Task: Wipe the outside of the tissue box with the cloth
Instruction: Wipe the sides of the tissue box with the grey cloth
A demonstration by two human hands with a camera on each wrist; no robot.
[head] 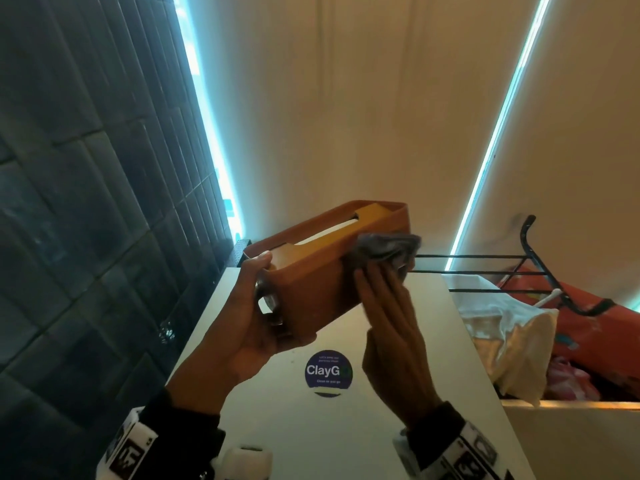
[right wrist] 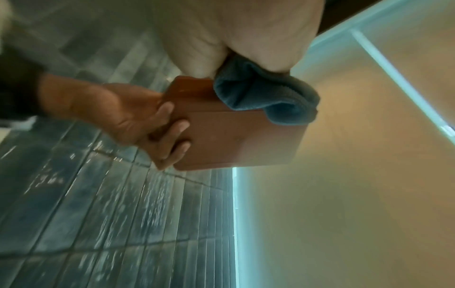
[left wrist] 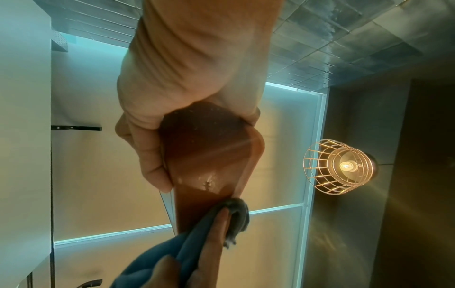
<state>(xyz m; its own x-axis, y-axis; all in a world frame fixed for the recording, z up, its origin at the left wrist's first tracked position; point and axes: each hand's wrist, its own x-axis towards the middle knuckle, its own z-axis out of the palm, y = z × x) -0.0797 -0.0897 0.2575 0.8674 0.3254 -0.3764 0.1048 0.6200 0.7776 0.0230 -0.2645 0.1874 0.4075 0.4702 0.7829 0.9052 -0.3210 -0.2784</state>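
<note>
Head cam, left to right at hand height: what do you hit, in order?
dark tiled wall → left hand → tissue box → cloth → black wire rack → red bag

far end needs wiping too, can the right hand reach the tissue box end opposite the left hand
Likely yes: the right hand holds the cloth on the tissue box beside that end; the left hand holds the other end.
</note>
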